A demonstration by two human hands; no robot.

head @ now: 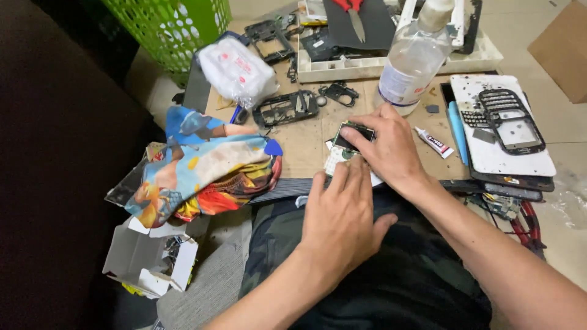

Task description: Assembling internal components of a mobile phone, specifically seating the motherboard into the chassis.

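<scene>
Head view: both hands work a small phone assembly (pixel 350 142) at the table (pixel 306 143) front edge. Right hand (pixel 385 146) fingers pinch its dark screen; left hand (pixel 339 214) fingers lie flat together on its pale keypad. Glue tube (pixel 434 142) lies just right.

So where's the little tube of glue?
In the head view, the small white glue tube lies on the brown board, just right of the right hand and below the clear plastic bottle.

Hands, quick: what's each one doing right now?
Left hand: fingers pressing down on the small phone, steadying it.
Right hand: fingertips pinching the phone's screen end.
</scene>
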